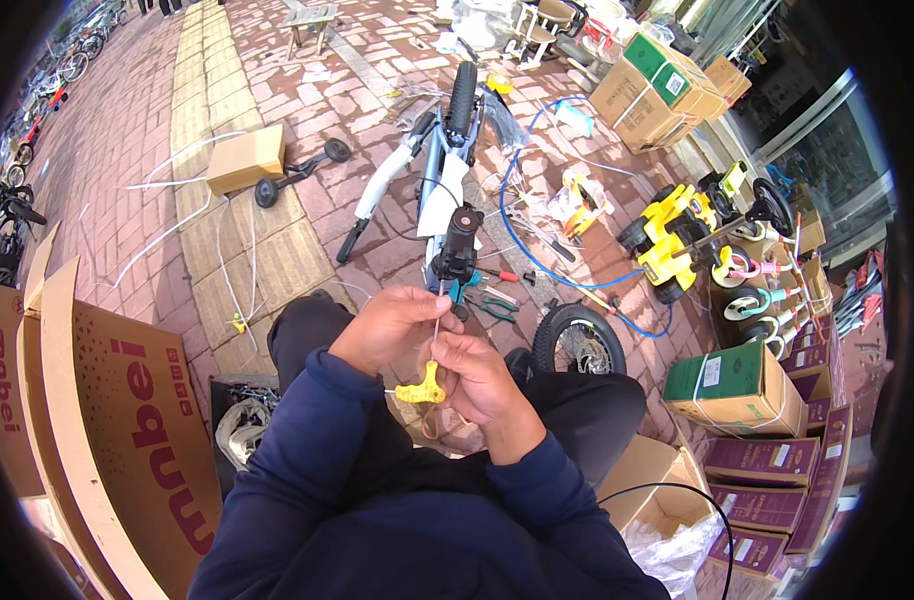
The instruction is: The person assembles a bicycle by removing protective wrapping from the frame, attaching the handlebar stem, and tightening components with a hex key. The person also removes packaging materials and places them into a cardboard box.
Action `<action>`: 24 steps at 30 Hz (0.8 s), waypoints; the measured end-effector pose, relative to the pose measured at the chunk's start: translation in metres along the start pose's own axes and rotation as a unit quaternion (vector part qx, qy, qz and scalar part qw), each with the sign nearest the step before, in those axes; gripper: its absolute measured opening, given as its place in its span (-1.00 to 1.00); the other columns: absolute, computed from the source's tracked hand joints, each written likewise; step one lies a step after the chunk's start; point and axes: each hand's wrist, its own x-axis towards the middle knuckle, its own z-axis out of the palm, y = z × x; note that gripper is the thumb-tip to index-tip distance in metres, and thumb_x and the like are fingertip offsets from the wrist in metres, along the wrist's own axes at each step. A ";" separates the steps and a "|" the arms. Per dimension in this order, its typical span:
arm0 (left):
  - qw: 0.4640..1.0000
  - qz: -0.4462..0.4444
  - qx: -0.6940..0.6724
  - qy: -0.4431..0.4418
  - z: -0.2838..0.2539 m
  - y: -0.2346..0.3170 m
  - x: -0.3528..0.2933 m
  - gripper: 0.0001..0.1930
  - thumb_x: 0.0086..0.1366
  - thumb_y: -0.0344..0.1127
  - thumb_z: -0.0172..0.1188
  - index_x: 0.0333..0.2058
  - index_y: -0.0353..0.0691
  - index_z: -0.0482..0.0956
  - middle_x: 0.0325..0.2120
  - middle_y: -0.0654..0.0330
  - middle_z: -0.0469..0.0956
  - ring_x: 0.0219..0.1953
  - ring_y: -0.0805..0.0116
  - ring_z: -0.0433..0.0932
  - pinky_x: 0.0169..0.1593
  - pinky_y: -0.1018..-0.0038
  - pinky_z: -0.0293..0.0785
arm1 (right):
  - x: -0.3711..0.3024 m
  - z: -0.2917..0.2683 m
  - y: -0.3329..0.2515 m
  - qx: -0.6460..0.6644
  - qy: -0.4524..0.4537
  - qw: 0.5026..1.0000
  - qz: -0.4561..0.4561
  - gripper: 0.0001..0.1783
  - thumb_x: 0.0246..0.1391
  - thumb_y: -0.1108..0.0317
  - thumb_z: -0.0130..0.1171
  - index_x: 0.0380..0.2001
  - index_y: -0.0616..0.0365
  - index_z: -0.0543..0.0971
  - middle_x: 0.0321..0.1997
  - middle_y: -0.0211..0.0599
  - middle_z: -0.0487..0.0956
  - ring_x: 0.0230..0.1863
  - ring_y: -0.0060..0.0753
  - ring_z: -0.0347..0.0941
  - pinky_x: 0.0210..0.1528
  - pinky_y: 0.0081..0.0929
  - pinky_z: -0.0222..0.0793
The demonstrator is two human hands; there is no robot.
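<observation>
A T-handle wrench with a yellow handle (420,388) and a thin metal shaft is between my hands, its shaft pointing up at the bicycle. My left hand (385,328) pinches the shaft near its far end. Lower down, my right hand (485,385) has its thumb and fingers closed on the shaft just above the handle. Right beyond my fingertips is a black bicycle part (461,240), close to the shaft's end; the tip itself is hard to make out. The partly assembled bicycle (435,190) stretches away from me, with a black tyre (463,98) at its far end.
A loose wheel (579,342) lies by my right knee. Pliers (498,308), a red-handled screwdriver (497,273) and a blue hose (507,205) are on the brick paving. Large cartons (127,420) stand at left, more boxes (735,388) and a yellow ride-on toy (672,235) at right.
</observation>
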 end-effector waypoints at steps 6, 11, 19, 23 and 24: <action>0.999 0.001 0.031 0.035 -0.009 -0.006 0.006 -0.68 0.49 -0.24 0.24 -0.22 -0.49 0.68 -0.31 -0.05 0.73 -0.37 0.26 0.73 -0.31 0.45 0.65 | 0.002 -0.010 0.001 0.000 -0.015 1.000 0.007 -0.64 0.44 0.17 0.15 -0.17 0.34 0.61 -0.36 -0.27 0.66 -0.50 -0.56 0.58 -0.44 -0.59 0.52; 0.999 0.005 0.019 0.028 -0.009 -0.006 0.006 -0.68 0.45 -0.19 0.29 -0.27 -0.42 0.68 -0.27 0.00 0.71 -0.27 0.21 0.69 -0.06 0.35 0.60 | -0.006 -0.011 0.005 0.027 -0.087 0.996 0.009 -0.53 0.45 0.09 0.13 0.13 0.31 0.53 -0.05 -0.17 0.67 -0.32 -0.59 0.58 -0.50 -0.72 0.37; 0.998 -0.015 -0.022 0.054 -0.005 -0.006 0.007 -0.71 0.43 -0.22 0.31 -0.31 -0.40 0.64 -0.26 -0.12 0.68 -0.15 -0.07 0.69 0.03 0.05 0.63 | -0.012 -0.006 0.018 -0.038 -0.170 0.984 -0.040 -0.30 0.34 -0.10 0.22 0.22 0.32 0.44 0.05 -0.15 0.57 -0.40 -0.60 0.42 -0.38 -0.64 0.39; 0.998 -0.016 -0.010 0.053 -0.008 -0.005 0.005 -0.69 0.44 -0.21 0.30 -0.29 -0.43 0.64 -0.25 -0.13 0.69 -0.16 -0.09 0.70 0.08 0.02 0.65 | -0.006 -0.010 0.023 -0.085 -0.156 0.982 -0.056 -0.30 0.34 -0.09 0.23 0.24 0.31 0.43 0.02 -0.19 0.56 -0.36 -0.57 0.47 -0.35 -0.59 0.47; 0.998 -0.014 -0.010 0.054 -0.009 -0.005 0.005 -0.69 0.44 -0.20 0.30 -0.29 -0.43 0.64 -0.25 -0.13 0.69 -0.16 -0.09 0.70 0.08 0.02 0.65 | -0.005 -0.010 0.025 -0.079 -0.155 0.983 -0.060 -0.30 0.34 -0.09 0.23 0.24 0.31 0.43 0.01 -0.20 0.55 -0.35 -0.56 0.48 -0.34 -0.59 0.49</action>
